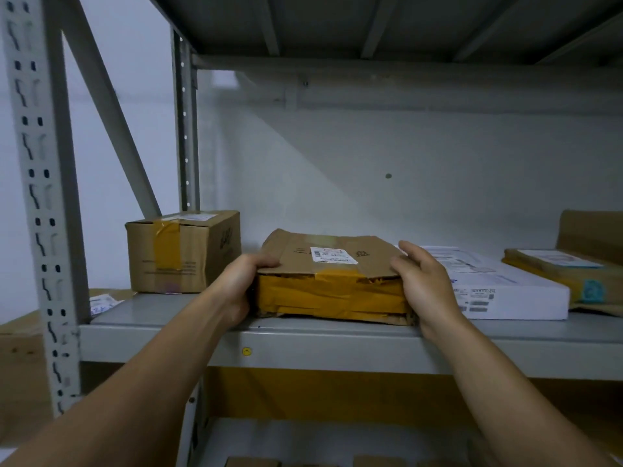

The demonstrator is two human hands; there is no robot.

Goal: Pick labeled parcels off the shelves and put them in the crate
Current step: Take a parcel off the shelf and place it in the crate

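Observation:
A flat brown cardboard parcel point(332, 281) with yellow tape along its front and a white label on top lies at the front edge of the grey shelf point(337, 345). My left hand point(241, 288) grips its left end, thumb over the top edge. My right hand point(426, 281) holds its right end, fingers laid over the top corner. The crate is not in view.
A taller taped cardboard box point(183, 252) stands to the left of the parcel. To its right lie a flat white box point(499, 284) and a brown labelled parcel point(569, 274). The perforated steel upright point(43, 203) rises at left. More boxes sit on the shelf below.

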